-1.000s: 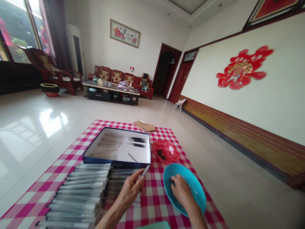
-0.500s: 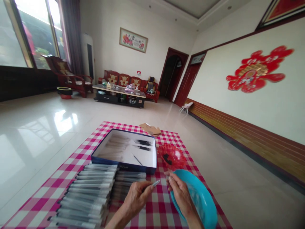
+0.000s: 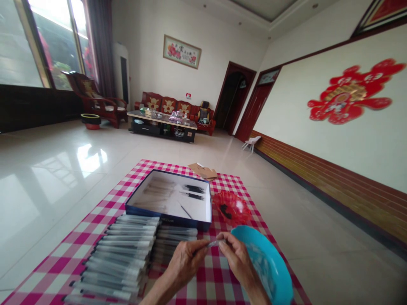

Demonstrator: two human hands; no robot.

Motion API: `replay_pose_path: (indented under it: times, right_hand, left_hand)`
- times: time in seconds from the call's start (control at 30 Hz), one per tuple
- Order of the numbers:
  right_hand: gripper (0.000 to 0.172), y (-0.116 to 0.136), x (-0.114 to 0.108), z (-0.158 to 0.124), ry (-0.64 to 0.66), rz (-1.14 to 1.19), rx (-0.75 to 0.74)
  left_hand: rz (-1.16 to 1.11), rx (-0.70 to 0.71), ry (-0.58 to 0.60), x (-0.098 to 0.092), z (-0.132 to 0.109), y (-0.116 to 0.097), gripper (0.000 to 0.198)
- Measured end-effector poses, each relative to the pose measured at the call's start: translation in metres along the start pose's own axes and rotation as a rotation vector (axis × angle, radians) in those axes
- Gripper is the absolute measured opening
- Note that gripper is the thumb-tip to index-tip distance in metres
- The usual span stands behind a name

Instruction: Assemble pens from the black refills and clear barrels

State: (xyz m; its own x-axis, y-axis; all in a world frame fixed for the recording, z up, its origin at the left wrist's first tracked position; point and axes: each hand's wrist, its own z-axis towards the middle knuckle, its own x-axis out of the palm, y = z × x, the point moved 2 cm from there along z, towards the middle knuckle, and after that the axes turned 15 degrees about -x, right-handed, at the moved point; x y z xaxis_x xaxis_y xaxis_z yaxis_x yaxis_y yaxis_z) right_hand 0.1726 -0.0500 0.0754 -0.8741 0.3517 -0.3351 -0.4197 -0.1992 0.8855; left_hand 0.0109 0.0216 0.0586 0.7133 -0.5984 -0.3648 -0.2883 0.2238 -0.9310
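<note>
Between the fingers of my left hand is a thin clear pen barrel, its end pointing right. My right hand is closed in a pinch at that end, over the near edge of the turquoise basin; whatever small piece its fingers cover is hidden. Small clear pieces lie in the basin. Left of my hands a stack of translucent pens lies in rows, with a second, darker bunch of pens beside it, partly behind my left hand.
Behind the pens, a shallow blue-edged box holds thin clear rods, black refills and one loose dark stick. A red petal-shaped bowl with small black pieces stands right of it. Cardboard lies at the far edge of the checked tablecloth.
My right hand has come left and slightly down, so its fingertips now meet the end of the pen barrel in my left hand. The view has shifted slightly.
</note>
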Motion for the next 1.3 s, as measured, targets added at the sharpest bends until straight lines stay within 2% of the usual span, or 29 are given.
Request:
replay_pose_path:
  times: [0.37, 0.63, 0.73, 0.97, 1.03, 1.13, 1.3]
  right_hand:
    - [0.028, -0.003, 0.0, -0.004, -0.019, -0.004, 0.015]
    - [0.02, 0.007, -0.001, -0.005, 0.134, -0.063, -0.032]
    - [0.02, 0.013, -0.001, -0.006, 0.14, -0.077, -0.052]
    - [0.029, 0.028, 0.002, -0.023, 0.115, 0.176, -0.032]
    - [0.031, 0.031, 0.008, -0.031, 0.084, 0.315, -0.015]
    - [0.031, 0.027, 0.021, -0.04, -0.029, 0.518, -0.011]
    - [0.024, 0.008, 0.045, -0.046, -0.21, 0.689, -0.001]
  left_hand:
    - [-0.006, -0.017, 0.041, 0.002, -0.001, -0.001, 0.033]
    - [0.073, 0.036, 0.085, -0.003, -0.002, -0.004, 0.032]
    - [0.046, 0.034, 0.128, -0.003, 0.0, -0.005, 0.032]
    - [-0.195, -0.075, 0.28, 0.0, -0.006, 0.001, 0.05]
    - [-0.259, -0.119, 0.291, 0.002, -0.013, 0.002, 0.053]
    - [-0.254, -0.182, 0.272, 0.007, -0.024, 0.004, 0.055]
    - [-0.117, -0.15, 0.082, 0.018, -0.032, 0.009, 0.058]
